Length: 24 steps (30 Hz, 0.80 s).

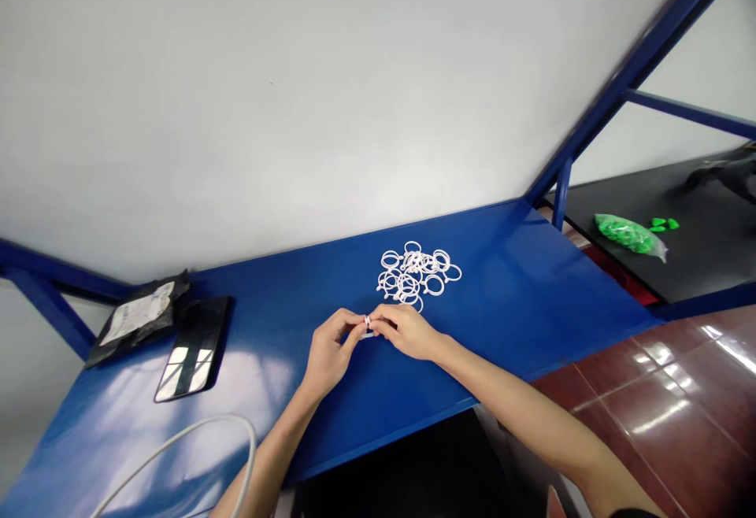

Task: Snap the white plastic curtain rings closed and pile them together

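Note:
Both hands meet above the blue table near its middle, pinching one small white plastic ring [367,334] between the fingertips. My left hand [331,349] grips it from the left with thumb and index finger. From the other side, my right hand [407,331] closes on it with bent fingers. Most of the ring is hidden by the fingers; a small white piece shows between the fingertips. Just beyond my right hand lies a loose pile of white rings [434,285], several of them overlapping, with small knobs on their rims.
On the blue table [508,305], a dark phone-like slab [192,353] lies at left beside a black labelled package [142,313]. A white cable [177,443] loops by my left forearm. Blue frame bars flank the table. Rightward, a black table [702,258] holds a bag of green pieces [629,234].

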Tool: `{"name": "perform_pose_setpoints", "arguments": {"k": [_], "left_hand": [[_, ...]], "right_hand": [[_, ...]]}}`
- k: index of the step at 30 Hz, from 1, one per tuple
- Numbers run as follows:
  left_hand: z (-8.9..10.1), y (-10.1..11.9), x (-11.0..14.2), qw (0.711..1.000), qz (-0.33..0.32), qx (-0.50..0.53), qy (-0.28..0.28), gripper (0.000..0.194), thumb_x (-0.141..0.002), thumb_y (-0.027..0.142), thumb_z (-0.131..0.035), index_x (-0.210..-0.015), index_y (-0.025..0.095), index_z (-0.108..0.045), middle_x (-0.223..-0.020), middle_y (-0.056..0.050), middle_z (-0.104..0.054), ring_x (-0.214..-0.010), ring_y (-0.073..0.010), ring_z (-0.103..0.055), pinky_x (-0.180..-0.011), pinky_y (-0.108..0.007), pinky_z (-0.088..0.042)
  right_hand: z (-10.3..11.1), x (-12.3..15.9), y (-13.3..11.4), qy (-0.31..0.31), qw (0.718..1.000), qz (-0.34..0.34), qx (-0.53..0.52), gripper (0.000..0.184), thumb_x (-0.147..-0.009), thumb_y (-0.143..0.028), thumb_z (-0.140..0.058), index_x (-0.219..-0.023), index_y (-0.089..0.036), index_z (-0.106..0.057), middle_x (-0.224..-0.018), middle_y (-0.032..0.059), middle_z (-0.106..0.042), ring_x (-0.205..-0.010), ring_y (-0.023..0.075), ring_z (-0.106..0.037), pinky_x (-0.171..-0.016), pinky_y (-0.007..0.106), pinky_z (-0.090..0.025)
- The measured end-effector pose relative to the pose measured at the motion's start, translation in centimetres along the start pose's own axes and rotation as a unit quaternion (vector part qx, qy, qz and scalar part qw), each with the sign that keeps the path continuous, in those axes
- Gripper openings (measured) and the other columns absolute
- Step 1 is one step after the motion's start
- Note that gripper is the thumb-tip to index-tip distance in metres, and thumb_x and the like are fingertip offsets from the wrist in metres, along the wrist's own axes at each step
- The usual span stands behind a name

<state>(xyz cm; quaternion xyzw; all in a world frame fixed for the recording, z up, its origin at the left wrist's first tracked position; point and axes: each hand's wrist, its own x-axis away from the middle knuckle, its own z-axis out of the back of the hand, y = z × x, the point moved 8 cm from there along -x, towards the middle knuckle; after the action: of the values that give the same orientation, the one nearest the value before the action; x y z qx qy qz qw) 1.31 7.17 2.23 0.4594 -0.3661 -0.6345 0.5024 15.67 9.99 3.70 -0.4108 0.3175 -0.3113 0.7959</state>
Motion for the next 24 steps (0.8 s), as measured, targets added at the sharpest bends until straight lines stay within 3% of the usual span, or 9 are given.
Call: {"name": "perform_pose_setpoints", "arguments": {"k": [7,11,14,18,21,24], "left_hand": [[-0.3,1.3,0.1,0.994,-0.073,-0.076,-0.014,0.017,-0.096,0.031,-0.064,-0.086,0.021,-0.073,-0.079,-0.001,-0.068,-0.070,-0.0125,-0.065,-0.069,-0.024,-0.052],[-0.1,2.1,-0.2,0.989,-0.101,-0.105,0.009,0.013,-0.097,0.029,-0.062,-0.093,0.022,-0.072,-0.084,-0.001,-0.070,-0.076,-0.0134,-0.068,-0.072,-0.025,-0.054],[0.2,2.4,-0.4,0.980,-0.115,-0.155,0.040,0.013,-0.098,0.027,-0.059,-0.105,0.023,-0.070,-0.102,-0.004,-0.072,-0.094,-0.0170,-0.070,-0.086,-0.030,-0.057],[0.1,0.8,-0.4,0.950,-0.094,-0.293,0.050,0.029,-0.097,0.027,-0.058,-0.125,0.023,-0.064,-0.130,-0.010,-0.065,-0.126,-0.0275,-0.060,-0.108,-0.047,-0.051],[-0.2,-0.9,-0.4,0.925,-0.073,-0.371,0.028,0.032,-0.096,0.030,-0.058,-0.126,0.020,-0.065,-0.139,-0.013,-0.061,-0.138,-0.0346,-0.050,-0.113,-0.057,-0.045],[-0.3,-1.9,-0.4,0.918,-0.068,-0.391,0.013,0.033,-0.097,0.032,-0.057,-0.126,0.019,-0.064,-0.142,-0.014,-0.059,-0.141,-0.0350,-0.047,-0.117,-0.059,-0.041]], "right_hand": [[-0.4,0.3,0.6,-0.029,0.999,0.027,0.022,0.018,-0.102,-0.019,-0.054,-0.094,-0.021,-0.070,-0.081,-0.0004,-0.074,-0.074,0.0144,-0.070,-0.071,0.024,-0.049],[0.1,0.2,0.1,0.011,0.999,0.024,0.045,0.015,-0.102,-0.021,-0.055,-0.098,-0.021,-0.069,-0.087,0.0001,-0.076,-0.078,0.0148,-0.071,-0.075,0.025,-0.051],[0.9,0.0,-0.6,0.060,0.993,0.039,0.099,0.014,-0.103,-0.027,-0.057,-0.102,-0.021,-0.070,-0.094,0.0025,-0.075,-0.083,0.0161,-0.070,-0.076,0.027,-0.052],[3.2,0.0,-0.8,0.153,0.960,0.069,0.223,0.018,-0.104,-0.029,-0.056,-0.104,-0.021,-0.072,-0.100,0.0068,-0.073,-0.095,0.0210,-0.065,-0.085,0.034,-0.053],[5.5,0.1,0.2,0.206,0.929,0.027,0.306,0.019,-0.102,-0.023,-0.056,-0.110,-0.022,-0.073,-0.107,0.0095,-0.070,-0.101,0.0255,-0.061,-0.089,0.040,-0.054],[6.6,0.1,0.9,0.211,0.908,-0.009,0.362,0.025,-0.100,-0.020,-0.057,-0.122,-0.021,-0.070,-0.122,0.0121,-0.067,-0.109,0.0304,-0.058,-0.095,0.047,-0.053]]}}
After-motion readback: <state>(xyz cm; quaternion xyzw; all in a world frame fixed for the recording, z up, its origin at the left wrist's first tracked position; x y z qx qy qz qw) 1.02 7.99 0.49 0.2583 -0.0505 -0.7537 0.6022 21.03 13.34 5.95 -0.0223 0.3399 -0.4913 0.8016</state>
